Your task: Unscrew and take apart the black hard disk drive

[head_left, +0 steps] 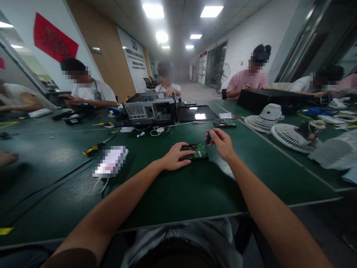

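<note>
A hard drive [200, 152] lies on the green table in front of me, its green circuit board facing up on the right part. My left hand [178, 155] holds the drive's left side, with fingers across its top and the thumb along the near edge. Just off the drive's right end, my right hand [220, 142] is raised with fingers pinched on a small dark green piece [208, 137]; its kind I cannot make out. A second hard drive [224, 123] lies farther back on the right.
An opened computer case [150, 111] stands at the back, beside a dark flat panel [196, 112]. On the left are a yellow-black screwdriver [93, 150] and a phone with a white cable [110, 162]. Fan parts [291, 137] lie right. Several people work around the table.
</note>
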{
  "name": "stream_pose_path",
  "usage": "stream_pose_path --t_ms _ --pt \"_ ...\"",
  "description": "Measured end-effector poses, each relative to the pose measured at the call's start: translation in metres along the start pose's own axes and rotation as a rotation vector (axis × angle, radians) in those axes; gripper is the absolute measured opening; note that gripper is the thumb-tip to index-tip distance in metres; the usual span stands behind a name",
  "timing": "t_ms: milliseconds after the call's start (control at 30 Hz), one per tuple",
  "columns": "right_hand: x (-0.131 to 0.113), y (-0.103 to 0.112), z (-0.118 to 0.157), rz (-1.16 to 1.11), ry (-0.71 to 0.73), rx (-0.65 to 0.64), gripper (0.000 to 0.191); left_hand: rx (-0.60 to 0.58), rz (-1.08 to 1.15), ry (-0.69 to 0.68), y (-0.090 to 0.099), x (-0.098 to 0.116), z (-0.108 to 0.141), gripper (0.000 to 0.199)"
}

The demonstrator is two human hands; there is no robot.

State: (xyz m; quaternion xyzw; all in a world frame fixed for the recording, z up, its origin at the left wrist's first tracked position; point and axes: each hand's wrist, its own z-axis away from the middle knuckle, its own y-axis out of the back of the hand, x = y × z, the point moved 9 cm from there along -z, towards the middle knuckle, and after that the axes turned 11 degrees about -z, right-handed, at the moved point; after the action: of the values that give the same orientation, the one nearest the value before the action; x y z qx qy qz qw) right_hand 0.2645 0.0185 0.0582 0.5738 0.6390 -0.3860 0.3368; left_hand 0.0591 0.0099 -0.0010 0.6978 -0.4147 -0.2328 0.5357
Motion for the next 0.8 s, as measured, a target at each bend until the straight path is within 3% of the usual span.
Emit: stream_pose_path --t_ms 233,433,567,800 --pt "0.004 -0.001 0.002 -0.1 -0.074 0.019 0.039 -0.012 -0.011 -0.005 0.0 0.001 0.001 0.052" --pt "0.007 -0.001 0.002 -0.091 -0.082 0.015 0.047 -0.005 -0.014 -0.013 0.002 0.003 0.001 0.052" --pt "0.013 -0.002 0.001 -0.201 -0.12 0.001 0.052 -0.008 -0.025 -0.001 0.001 0.001 0.001 0.053" --pt "0.014 0.001 0.0 -0.207 -0.13 0.0 0.044 0.014 -0.028 -0.024 0.0 0.001 0.002 0.052"
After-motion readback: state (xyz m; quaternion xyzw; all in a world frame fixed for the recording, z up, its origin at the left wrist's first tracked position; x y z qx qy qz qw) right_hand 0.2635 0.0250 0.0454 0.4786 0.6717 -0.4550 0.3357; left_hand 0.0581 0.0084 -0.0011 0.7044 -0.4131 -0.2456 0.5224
